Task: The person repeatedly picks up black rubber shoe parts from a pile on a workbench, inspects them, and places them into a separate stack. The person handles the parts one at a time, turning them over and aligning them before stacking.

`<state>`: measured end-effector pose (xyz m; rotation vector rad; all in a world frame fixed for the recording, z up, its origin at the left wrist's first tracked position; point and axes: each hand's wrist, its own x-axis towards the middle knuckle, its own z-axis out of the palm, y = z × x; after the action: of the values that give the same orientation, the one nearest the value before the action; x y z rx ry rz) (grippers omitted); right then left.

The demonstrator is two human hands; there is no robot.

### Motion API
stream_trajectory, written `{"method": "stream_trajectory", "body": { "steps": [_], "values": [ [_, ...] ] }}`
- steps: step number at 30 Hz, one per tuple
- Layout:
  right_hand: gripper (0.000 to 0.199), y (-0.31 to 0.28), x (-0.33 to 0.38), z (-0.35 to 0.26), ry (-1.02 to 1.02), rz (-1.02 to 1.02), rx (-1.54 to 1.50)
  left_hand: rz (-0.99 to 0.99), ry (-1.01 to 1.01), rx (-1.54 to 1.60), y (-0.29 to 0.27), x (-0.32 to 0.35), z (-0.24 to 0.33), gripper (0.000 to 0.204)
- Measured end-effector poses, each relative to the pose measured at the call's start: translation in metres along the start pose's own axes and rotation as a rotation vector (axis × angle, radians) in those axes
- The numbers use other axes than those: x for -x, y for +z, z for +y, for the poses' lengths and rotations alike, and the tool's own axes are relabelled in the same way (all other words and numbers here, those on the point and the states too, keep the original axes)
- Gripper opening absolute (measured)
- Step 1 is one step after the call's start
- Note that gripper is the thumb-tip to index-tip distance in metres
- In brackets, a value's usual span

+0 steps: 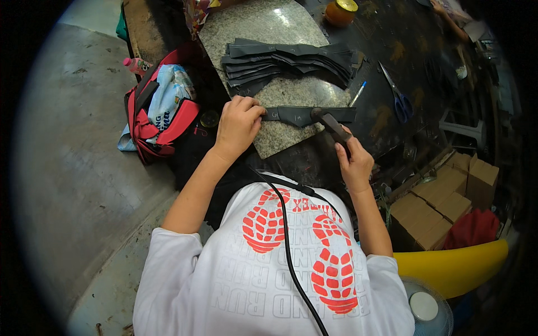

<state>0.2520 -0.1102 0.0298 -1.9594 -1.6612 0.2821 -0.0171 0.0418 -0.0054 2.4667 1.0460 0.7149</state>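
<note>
A black strip of leather-like material [295, 116] with pale marks lies across the speckled stone slab [276, 144]. My left hand [240, 124] is closed at the strip's left end, pinching or pressing it with the fingertips. In my right hand [357, 163] is a dark hammer [335, 130], gripped by its handle. The hammer's head rests on or just above the right half of the strip; I cannot tell if they touch. Farther back on the slab lies a fanned pile of similar black pieces [288, 59].
Right of the slab are a blue pen [358, 93] and blue-handled scissors [397, 95]. An orange jar [340, 12] stands at the back. A red bag [182, 120] sits left, cardboard boxes [428, 210] and a yellow chair [454, 269] right. Another person's arm [451, 21] shows far right.
</note>
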Motion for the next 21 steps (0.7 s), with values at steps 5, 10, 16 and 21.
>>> {"method": "stream_trajectory", "body": {
  "steps": [5,10,16,21],
  "values": [
    [0.046,-0.003,-0.014,-0.022,-0.158,0.011,-0.241,0.014,-0.019,0.055,0.004,0.006,-0.005,0.023],
    [0.049,0.027,-0.033,-0.039,-0.181,-0.101,0.001,0.023,-0.043,0.086,0.002,0.005,-0.007,0.024],
    [0.047,0.015,-0.024,-0.036,-0.273,0.016,-0.140,0.004,-0.060,0.075,-0.001,0.006,-0.006,0.026],
    [0.044,0.026,-0.016,-0.024,-0.118,-0.203,-0.074,0.095,-0.036,-0.078,0.006,-0.009,0.006,0.026]
  ]
}}
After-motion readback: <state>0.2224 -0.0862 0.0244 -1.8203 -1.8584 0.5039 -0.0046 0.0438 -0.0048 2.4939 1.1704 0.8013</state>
